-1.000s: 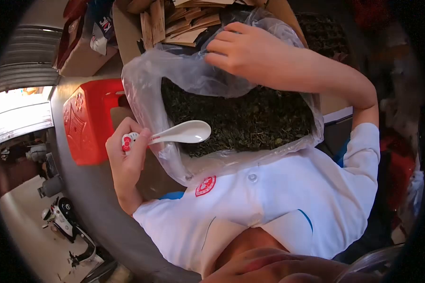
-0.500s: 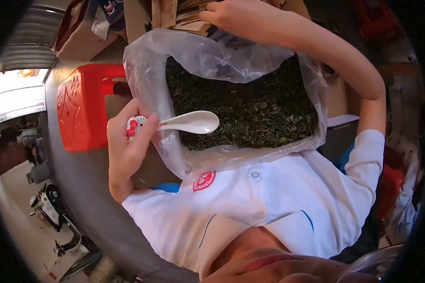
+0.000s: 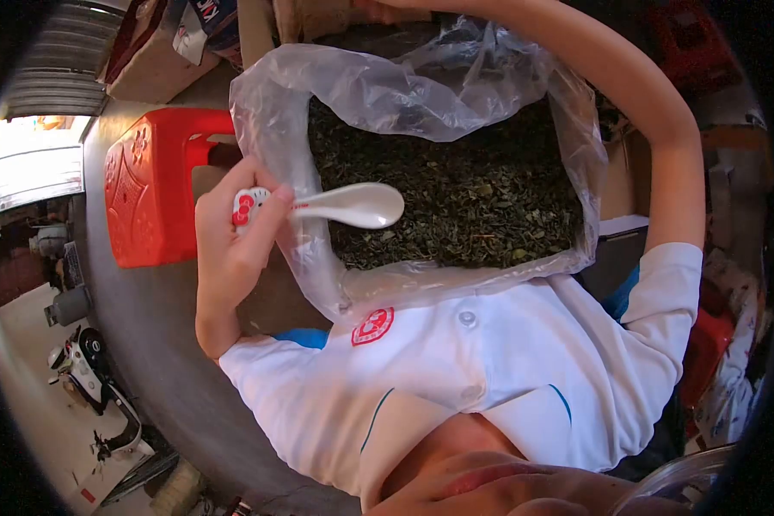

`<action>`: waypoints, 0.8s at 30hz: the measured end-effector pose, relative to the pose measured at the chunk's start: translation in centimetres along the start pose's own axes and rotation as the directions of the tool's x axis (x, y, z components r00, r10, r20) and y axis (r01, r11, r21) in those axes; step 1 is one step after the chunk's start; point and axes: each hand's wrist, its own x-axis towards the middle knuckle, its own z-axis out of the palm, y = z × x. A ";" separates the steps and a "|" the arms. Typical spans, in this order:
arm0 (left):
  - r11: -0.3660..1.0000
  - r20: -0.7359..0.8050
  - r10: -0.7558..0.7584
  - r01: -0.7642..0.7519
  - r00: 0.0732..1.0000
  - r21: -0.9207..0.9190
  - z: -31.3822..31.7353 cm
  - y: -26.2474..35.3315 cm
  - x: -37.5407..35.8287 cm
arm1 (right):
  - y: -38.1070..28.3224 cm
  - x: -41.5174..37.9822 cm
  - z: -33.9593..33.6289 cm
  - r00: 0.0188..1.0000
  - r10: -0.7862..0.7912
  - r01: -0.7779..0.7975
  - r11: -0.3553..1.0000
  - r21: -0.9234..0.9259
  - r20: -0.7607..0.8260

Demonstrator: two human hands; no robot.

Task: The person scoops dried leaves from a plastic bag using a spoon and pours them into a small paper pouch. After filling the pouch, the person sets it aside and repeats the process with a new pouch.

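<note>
My left hand (image 3: 236, 232) is closed around the handle of a white soup spoon (image 3: 365, 206) with a red-bow cat-face handle end. The spoon's bowl hangs over the left part of the dried leaves (image 3: 464, 206). These dark green leaves fill a clear plastic bag (image 3: 271, 112), whose mouth is spread wide and folded back. At the top edge, beyond the bag, my right hand (image 3: 404, 3) is mostly cut off by the frame. Its fingers cannot be made out, nor what they touch. The right forearm reaches over the bag's far right corner.
A red plastic stool (image 3: 150, 189) stands on the left of the bag. Behind it is a cardboard box (image 3: 159, 69) with printed packaging. Part of another carton (image 3: 623, 176) shows at the right of the bag. A scooter (image 3: 99, 378) is parked at far left.
My right hand has moved away to the top edge, and the stacked brown pieces near it are out of sight. The spoon and left hand have shifted slightly upward in view.
</note>
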 end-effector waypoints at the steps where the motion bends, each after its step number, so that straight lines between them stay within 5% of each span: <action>1: 1.000 -0.024 0.021 -0.021 0.999 0.010 0.1 0.1 0.4 | 0.4 0.5 0.1 0.992 -0.083 0.078 0.995 0.056 0.090; 3: 0.997 -0.076 0.066 -0.064 0.995 0.033 0.7 0.4 1.3 | 1.2 1.9 0.2 0.931 -0.263 0.220 0.957 0.187 0.253; 4: 0.991 -0.096 0.111 -0.104 0.989 0.080 0.8 0.3 1.9 | 1.8 3.0 0.4 0.894 -0.360 0.348 0.933 0.092 0.268; 8: 0.967 -0.168 0.227 -0.203 0.959 0.153 1.4 0.5 3.8 | 1.8 3.7 1.0 0.786 -0.328 0.319 0.941 0.110 0.524; 11: 0.966 -0.149 0.253 -0.239 0.956 0.102 1.7 0.8 4.1 | 1.2 3.4 1.2 0.800 -0.310 0.369 0.929 -0.015 0.514; 15: 0.955 -0.111 0.283 -0.269 0.953 0.128 2.2 0.8 4.1 | -0.9 2.5 0.0 0.744 -0.180 0.214 0.977 0.025 0.643; 21: 0.947 -0.122 0.304 -0.285 0.945 0.148 2.2 0.6 4.1 | -0.4 2.6 2.1 0.794 -0.350 0.453 0.886 -0.100 0.496; 24: 0.960 -0.127 0.269 -0.255 0.955 0.114 2.0 0.4 3.9 | -0.7 3.7 0.9 0.783 -0.282 0.349 0.937 -0.016 0.554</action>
